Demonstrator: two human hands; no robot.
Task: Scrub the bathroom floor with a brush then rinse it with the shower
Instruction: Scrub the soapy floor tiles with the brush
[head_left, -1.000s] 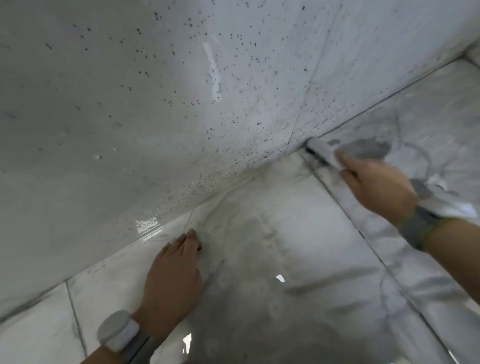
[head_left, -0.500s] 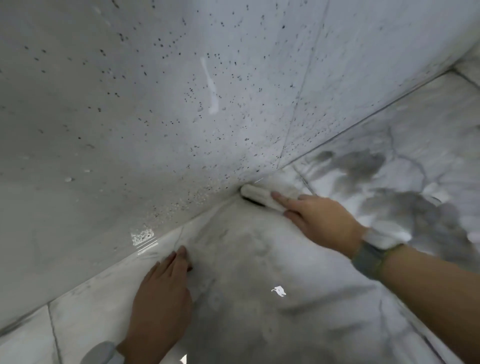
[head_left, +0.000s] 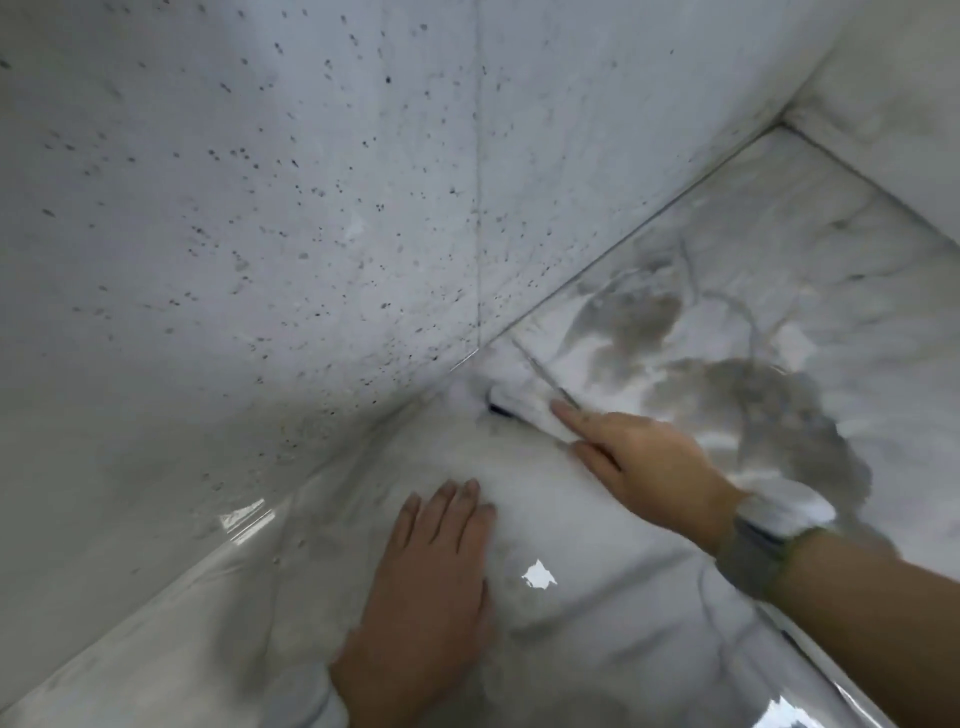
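A: How far along is the job, as you see it?

B: I judge we are in the scrub step, not near the end. My right hand (head_left: 644, 467) grips the brush (head_left: 519, 410), index finger stretched along its back, other fingers wrapped round it. The brush head lies just ahead of the grip, pressed on the floor (head_left: 597, 649) right at the seam with the wall (head_left: 260, 208). The rinse is not begun, I think: no shower in view.

A: And the left?

B: The left hand (head_left: 431, 587) lies flat on the floor, fingers straight, holding nothing; it sits near the grip, towards me and to its left. Probably support only.

A: Materials?

B: Floor is glossy marble-look tile, white w/ grey veins, wet shine and a few bright glare spots. Beyond the grip, to its right, there are dull grey smears, maybe dirty water, so that part still needs work imo. Wall is smooth pale tile, thin joints, many small dark specks, denser low down. Brush is white and long, dark underneath; bristles too blurred to tell.
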